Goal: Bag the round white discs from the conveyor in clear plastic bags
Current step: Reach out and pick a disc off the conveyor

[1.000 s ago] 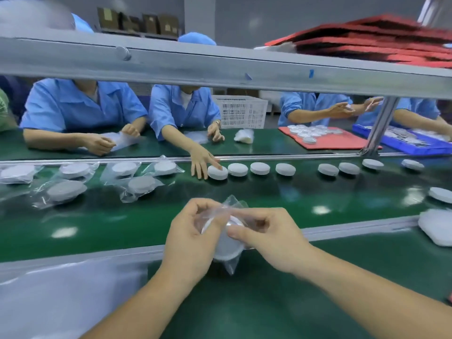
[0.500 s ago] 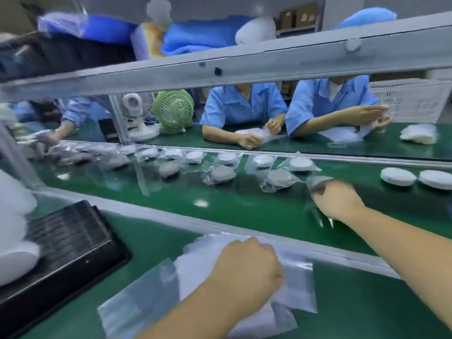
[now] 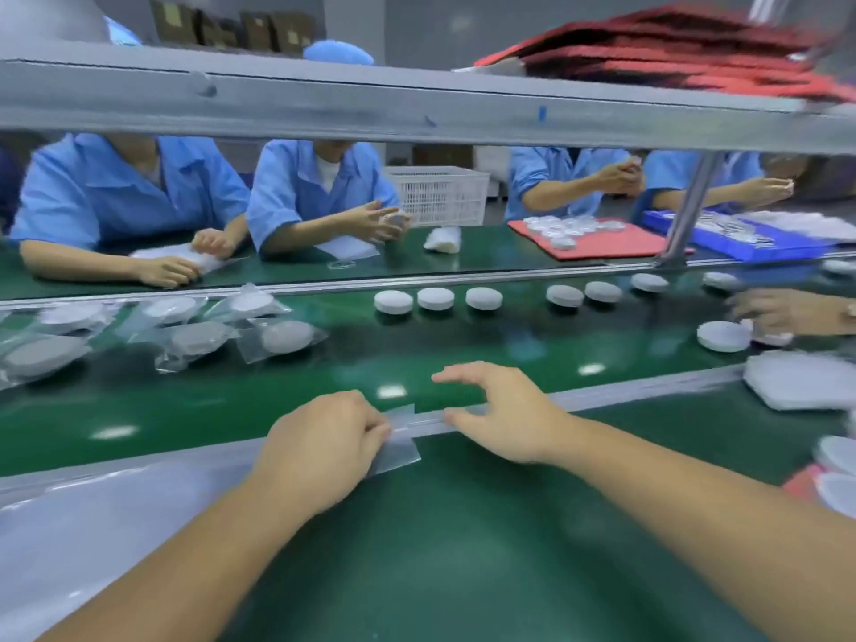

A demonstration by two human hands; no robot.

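Mostly hidden under left hand [image 3: 319,449]: clear bag [image 3: 398,451]. Cut off at left edge: bag stack [image 3: 92,525]. Cut off at right edge: white discs [image 3: 840,454]. Blurred: red trays [image 3: 671,53], far-left bagged discs [image 3: 41,354].

Bare round white discs [image 3: 435,298] are laid flat in a loose row along the far edge of the green conveyor [image 3: 278,400], and one more disc [image 3: 723,335] is set flat nearer, at the right. At the belt's left, bagged discs [image 3: 287,336] are strewn flat, each wrapped in crinkled clear plastic. A flat clear plastic bag [image 3: 399,444] is pinched by the left hand [image 3: 319,449] at the conveyor's near edge. A stack of clear bags [image 3: 69,525] is spread on the bench [image 3: 463,572], lower left.
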